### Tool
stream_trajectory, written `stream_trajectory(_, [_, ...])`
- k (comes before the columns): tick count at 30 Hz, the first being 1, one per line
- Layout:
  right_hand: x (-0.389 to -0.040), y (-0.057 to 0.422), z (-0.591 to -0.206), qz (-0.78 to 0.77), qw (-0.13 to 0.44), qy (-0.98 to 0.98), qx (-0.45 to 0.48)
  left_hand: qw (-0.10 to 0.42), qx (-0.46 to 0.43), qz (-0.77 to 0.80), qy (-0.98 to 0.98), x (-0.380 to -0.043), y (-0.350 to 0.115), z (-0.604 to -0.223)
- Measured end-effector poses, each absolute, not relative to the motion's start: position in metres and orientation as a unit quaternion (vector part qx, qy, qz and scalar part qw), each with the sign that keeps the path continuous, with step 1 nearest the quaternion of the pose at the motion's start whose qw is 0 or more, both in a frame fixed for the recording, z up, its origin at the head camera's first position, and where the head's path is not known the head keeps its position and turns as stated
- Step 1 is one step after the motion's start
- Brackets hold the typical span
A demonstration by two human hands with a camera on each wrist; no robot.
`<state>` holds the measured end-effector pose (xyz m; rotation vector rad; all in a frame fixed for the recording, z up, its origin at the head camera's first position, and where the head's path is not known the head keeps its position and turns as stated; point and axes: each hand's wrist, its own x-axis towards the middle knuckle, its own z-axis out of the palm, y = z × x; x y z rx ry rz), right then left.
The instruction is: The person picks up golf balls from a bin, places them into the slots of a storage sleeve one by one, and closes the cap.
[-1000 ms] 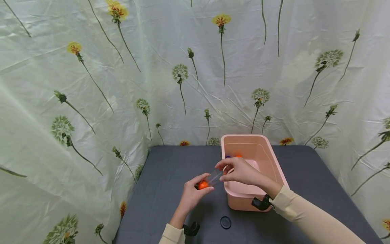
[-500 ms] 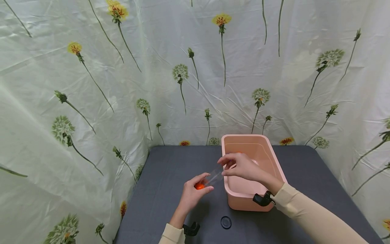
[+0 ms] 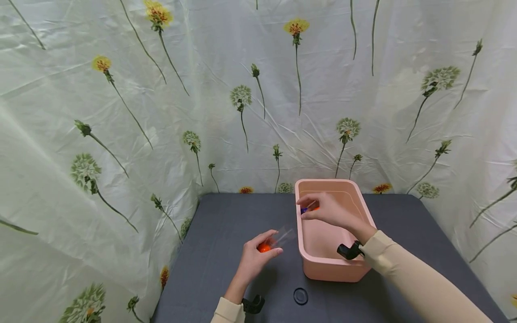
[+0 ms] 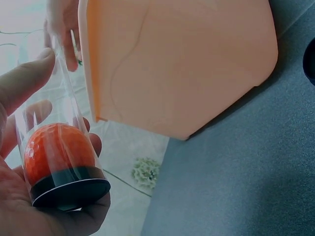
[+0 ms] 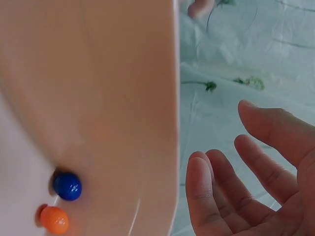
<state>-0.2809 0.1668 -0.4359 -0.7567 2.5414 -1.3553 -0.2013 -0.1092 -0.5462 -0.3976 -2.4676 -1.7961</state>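
Note:
My left hand [image 3: 251,258] grips a clear plastic tube [image 3: 286,235] over the table, tilted with its upper end toward the bin. In the left wrist view, an orange golf ball [image 4: 55,151] sits at the bottom of the tube, just above its black end cap [image 4: 74,189]. My right hand [image 3: 329,211] is over the left side of the pink bin [image 3: 333,272], fingers spread and nothing between them. Inside the bin, the right wrist view shows a blue ball [image 5: 68,186] beside an orange ball [image 5: 55,220].
A round black cap [image 3: 300,296] lies on the dark grey table [image 3: 238,211], in front of the bin. Behind the table and along its sides hangs a pale curtain [image 3: 218,112] printed with dandelions. Both wrists wear black camera straps.
My right hand has left the tube's upper end and moved up and back over the bin. The orange ball in the tube has settled lower, while my left hand has stayed nearly still.

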Motion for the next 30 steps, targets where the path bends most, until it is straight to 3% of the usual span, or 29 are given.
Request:
stream_trajectory(14, [-0.322,0.185,-0.456,-0.438,0.078,0.875,-0.192,0.022,-0.118,-0.591,-0.798,-0.204,-0.111,-0.546])
stream_trajectory(30, [-0.362,0.203,-0.51,-0.397,0.095,0.903,-0.134,0.014,-0.115,-0.596,-0.794,-0.207,-0.112,-0.548])
